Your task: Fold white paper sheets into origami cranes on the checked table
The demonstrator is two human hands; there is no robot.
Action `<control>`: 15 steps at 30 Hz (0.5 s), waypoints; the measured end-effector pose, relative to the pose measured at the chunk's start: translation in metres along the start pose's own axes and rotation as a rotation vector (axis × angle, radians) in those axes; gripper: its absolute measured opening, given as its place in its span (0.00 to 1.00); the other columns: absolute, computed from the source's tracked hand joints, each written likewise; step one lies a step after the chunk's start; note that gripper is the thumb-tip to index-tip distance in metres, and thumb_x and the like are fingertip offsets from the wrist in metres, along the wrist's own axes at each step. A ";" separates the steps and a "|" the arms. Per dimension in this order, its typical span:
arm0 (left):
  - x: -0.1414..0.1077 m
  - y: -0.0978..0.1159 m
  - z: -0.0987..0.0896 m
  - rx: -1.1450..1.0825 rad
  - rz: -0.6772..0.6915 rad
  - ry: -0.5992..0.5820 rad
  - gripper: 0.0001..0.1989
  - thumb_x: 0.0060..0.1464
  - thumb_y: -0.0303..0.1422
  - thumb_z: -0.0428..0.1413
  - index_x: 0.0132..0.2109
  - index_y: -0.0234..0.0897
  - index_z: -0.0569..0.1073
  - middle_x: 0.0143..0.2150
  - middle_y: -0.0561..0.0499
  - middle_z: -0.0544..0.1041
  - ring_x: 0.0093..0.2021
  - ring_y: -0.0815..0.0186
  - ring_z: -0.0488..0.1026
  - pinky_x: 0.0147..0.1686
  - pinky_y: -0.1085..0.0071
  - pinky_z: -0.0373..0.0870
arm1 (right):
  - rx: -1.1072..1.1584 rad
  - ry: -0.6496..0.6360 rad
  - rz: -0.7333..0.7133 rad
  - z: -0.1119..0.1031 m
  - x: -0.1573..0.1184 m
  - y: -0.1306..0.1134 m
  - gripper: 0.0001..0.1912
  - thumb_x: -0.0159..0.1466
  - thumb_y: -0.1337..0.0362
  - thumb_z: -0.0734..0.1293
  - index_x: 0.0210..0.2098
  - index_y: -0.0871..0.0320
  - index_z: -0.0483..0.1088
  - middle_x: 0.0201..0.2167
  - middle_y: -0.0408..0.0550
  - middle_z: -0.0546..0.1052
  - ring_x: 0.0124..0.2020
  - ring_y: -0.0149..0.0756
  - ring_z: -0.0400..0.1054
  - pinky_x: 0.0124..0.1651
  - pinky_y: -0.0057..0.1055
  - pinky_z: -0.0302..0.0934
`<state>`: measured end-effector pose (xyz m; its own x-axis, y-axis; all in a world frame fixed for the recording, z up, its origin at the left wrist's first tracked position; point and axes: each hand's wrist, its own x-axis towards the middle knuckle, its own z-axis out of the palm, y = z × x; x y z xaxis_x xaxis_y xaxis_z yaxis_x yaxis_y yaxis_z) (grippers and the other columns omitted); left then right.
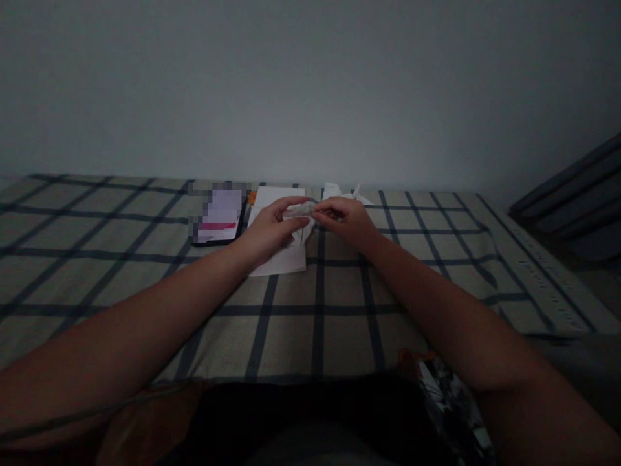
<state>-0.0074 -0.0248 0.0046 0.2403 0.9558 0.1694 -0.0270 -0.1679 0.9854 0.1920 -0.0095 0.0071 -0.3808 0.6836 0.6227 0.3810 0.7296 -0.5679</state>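
My left hand (274, 228) is closed around a small crumpled piece of white paper (299, 210), thumb on the near side. The fingertips of my right hand (343, 217) pinch the same piece at its right end. Beneath my left hand lies a flat white sheet of paper (281, 262), partly covered by the hand. Dim light hides the finer folds of the held piece.
A phone (220, 213) with a lit, blurred screen lies left of the sheet. Folded white paper (356, 195) sits behind my right hand. A checked cloth (339, 330) covers the surface, which meets a plain wall (310, 90).
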 end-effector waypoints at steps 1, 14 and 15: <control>-0.001 0.001 0.000 -0.005 -0.015 -0.009 0.24 0.47 0.36 0.67 0.53 0.43 0.76 0.39 0.49 0.80 0.27 0.69 0.73 0.24 0.74 0.67 | 0.013 -0.010 0.005 0.000 0.000 0.000 0.13 0.64 0.56 0.68 0.39 0.59 0.78 0.31 0.45 0.79 0.28 0.28 0.66 0.32 0.27 0.59; -0.001 0.001 0.002 -0.061 0.049 0.010 0.24 0.42 0.39 0.69 0.48 0.37 0.78 0.38 0.47 0.81 0.37 0.64 0.77 0.37 0.69 0.71 | 0.045 -0.041 0.080 -0.003 0.001 -0.003 0.13 0.63 0.55 0.69 0.37 0.59 0.79 0.29 0.45 0.78 0.28 0.29 0.66 0.32 0.27 0.58; -0.001 0.000 0.002 -0.045 0.055 0.013 0.22 0.42 0.40 0.70 0.44 0.37 0.78 0.37 0.47 0.81 0.37 0.64 0.77 0.36 0.70 0.71 | 0.046 -0.047 0.084 -0.002 0.001 -0.003 0.13 0.63 0.55 0.69 0.37 0.59 0.79 0.29 0.45 0.78 0.29 0.30 0.66 0.33 0.27 0.59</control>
<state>-0.0058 -0.0262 0.0048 0.2245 0.9487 0.2228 -0.0830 -0.2092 0.9743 0.1926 -0.0108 0.0106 -0.3882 0.7419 0.5467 0.3748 0.6690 -0.6418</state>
